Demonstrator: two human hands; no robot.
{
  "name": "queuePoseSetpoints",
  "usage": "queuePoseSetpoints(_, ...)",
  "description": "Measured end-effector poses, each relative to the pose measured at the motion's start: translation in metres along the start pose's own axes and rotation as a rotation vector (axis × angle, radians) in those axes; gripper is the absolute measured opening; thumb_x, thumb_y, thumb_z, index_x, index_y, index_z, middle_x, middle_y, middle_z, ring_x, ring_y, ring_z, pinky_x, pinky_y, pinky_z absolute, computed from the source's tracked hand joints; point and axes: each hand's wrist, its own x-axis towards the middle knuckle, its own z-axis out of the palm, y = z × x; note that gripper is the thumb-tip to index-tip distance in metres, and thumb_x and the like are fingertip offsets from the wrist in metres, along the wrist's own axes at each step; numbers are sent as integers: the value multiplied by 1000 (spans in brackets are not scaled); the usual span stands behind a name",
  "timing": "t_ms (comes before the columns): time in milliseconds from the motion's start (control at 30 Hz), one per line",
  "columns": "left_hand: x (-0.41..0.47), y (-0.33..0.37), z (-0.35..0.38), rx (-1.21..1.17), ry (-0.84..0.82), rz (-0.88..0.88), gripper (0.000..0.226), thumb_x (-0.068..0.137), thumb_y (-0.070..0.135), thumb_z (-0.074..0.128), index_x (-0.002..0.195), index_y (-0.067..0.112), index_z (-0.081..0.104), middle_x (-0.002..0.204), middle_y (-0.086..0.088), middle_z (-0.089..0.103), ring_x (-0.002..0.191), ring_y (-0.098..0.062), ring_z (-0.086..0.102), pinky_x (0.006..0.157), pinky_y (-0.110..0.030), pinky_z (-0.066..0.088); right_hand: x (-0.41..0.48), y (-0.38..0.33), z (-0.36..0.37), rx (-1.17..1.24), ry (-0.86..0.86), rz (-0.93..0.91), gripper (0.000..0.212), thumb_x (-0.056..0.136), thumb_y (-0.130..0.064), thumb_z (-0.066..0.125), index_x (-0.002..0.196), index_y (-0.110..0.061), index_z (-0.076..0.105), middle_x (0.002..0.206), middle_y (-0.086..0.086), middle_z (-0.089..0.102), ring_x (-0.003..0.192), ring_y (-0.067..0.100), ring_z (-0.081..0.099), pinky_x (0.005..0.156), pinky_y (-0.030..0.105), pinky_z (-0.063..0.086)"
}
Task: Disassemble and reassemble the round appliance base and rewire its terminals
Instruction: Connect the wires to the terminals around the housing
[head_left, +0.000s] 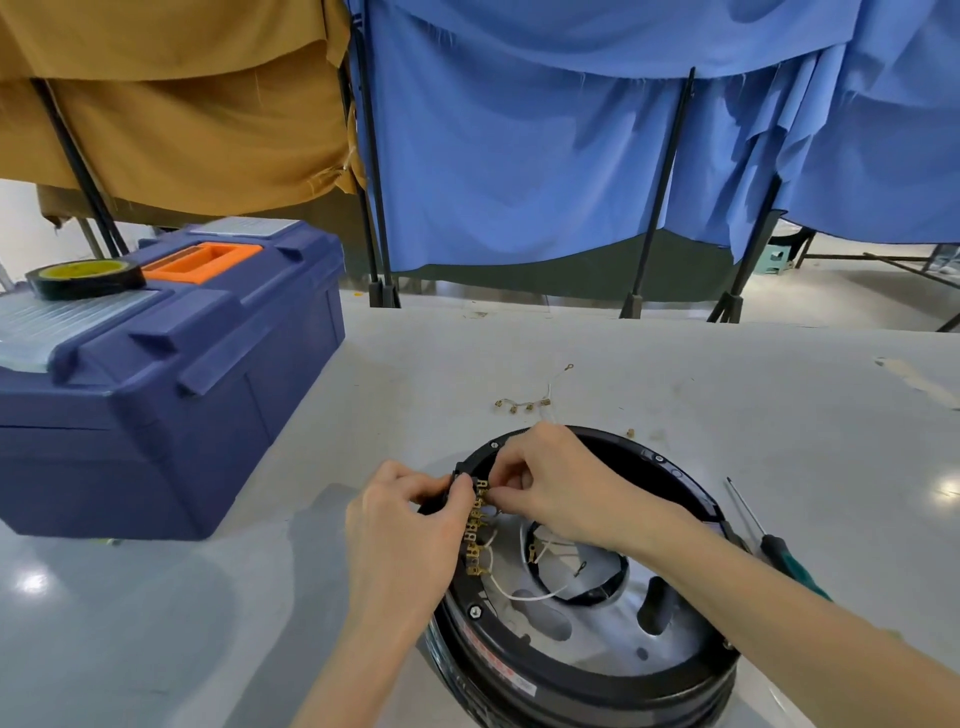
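**Head view.** The round base (519, 670) is shown lying open-side up on the desk (779, 415), close to the person, with both hands at its left rim.

The left hand (410, 519) is closed around the black housing of the terminal strip (475, 525), which is steadied against the rim. The right hand (550, 483) is curled, its thumb and fingertips pinched on what appears to be the top connector (485, 486) of the brass row. The contact itself is partly hidden by the fingers.

White wires (524, 592) are seen trailing loose inside the base, some ending in free ring lugs. Spare brass connectors (519, 405) are scattered on the desk just beyond the rim. A screwdriver (779, 551) is laid to the right of the base, and a toolbox (171, 364) carrying a tape roll (85, 278) is set well to the left.

**Hazards, as judged:**
- A brass tab could be bent, or a wire drawn out of its crimp, if the connector is pulled at an angle rather than along the tab.
- The strip could be twisted in its seat if the left-hand hold is slackened.
- Because the wires look alike and unmarked, two could be crossed onto the wrong tabs.
- The small loose connectors could be brushed aside by a forearm and lost.
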Motion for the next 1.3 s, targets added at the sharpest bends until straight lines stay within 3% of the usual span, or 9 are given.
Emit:
queuePoseSetpoints(167, 7, 2, -5, 22, -45, -27, 18, 77, 32, 77, 60, 30, 72, 73, 7, 66, 70, -1, 61, 63, -15, 42, -4, 2, -14, 58, 50, 14, 14, 88, -25, 72, 82, -14, 77, 55, -14, 58, 48, -4, 52, 54, 11, 40)
queuePoseSetpoints(367, 23, 12, 1, -148, -210, -98, 13, 80, 33, 77, 92, 28, 78, 87, 13, 74, 84, 0, 68, 79, -21, 52, 8, 63, -64, 129, 497, 263, 10, 90, -16, 68, 86, -11, 75, 63, -3, 66, 52, 4, 59, 56, 16, 47)
queuePoseSetpoints(467, 21, 11, 7, -211, -238, -87, 13, 83, 16, 75, 92, 27, 78, 86, 16, 75, 83, 6, 67, 78, -12, 52, 8, 108, -64, 21, 344, 414, 14, 89, -3, 64, 97, -9, 75, 92, 5, 71, 82, 18, 63, 78, 28, 49)
queuePoseSetpoints(567, 20, 6, 9, -290, -236, -91, 18, 83, 9, 74, 91, 25, 78, 85, 19, 75, 82, 6, 68, 68, -3, 46, 7, 137, -52, -69, 190, 445, 29, 87, 1, 60, 108, -14, 73, 109, 2, 63, 92, 18, 56, 78, 24, 40)
queuePoseSetpoints(667, 20, 4, 10, -328, -236, -93, 18, 83, 7, 73, 91, 23, 78, 87, 16, 75, 82, 4, 68, 67, -3, 46, 13, 150, -46, -136, 201, 437, 28, 83, 1, 59, 104, -11, 74, 100, 7, 65, 92, 25, 60, 79, 26, 40)
queuePoseSetpoints(833, 19, 1, 10, -359, -236, -103, 18, 83, 7, 74, 88, 23, 79, 85, 10, 75, 81, -1, 69, 63, -6, 47, 22, 160, -40, -134, 242, 476, 17, 77, -1, 70, 72, -15, 62, 76, 4, 60, 76, 21, 55, 59, 25, 34)
queuePoseSetpoints(933, 19, 1, 10, -358, -231, -103, 18, 83, 7, 74, 88, 23, 79, 85, 10, 75, 80, -1, 69, 60, -5, 47, 21, 163, -40, -95, 251, 496, 18, 80, -1, 69, 71, -13, 59, 76, 3, 59, 76, 20, 53, 65, 25, 35)
queuePoseSetpoints(1167, 18, 7, 8, -332, -228, -84, 18, 83, 9, 75, 89, 26, 78, 87, 12, 76, 84, -2, 70, 71, -10, 50, 5, 133, -66, 348, 419, 409, 15, 82, 6, 70, 72, -4, 67, 60, 8, 68, 54, 17, 56, 53, 24, 43)
queuePoseSetpoints(1300, 13, 19, 2, -245, -157, 45, 13, 80, 28, 76, 90, 36, 76, 91, 27, 71, 93, 13, 60, 80, -13, 42, -1, 91, -82, 502, 413, 220, 12, 79, 6, 74, 71, -4, 71, 62, 13, 69, 51, 18, 57, 44, 23, 41)
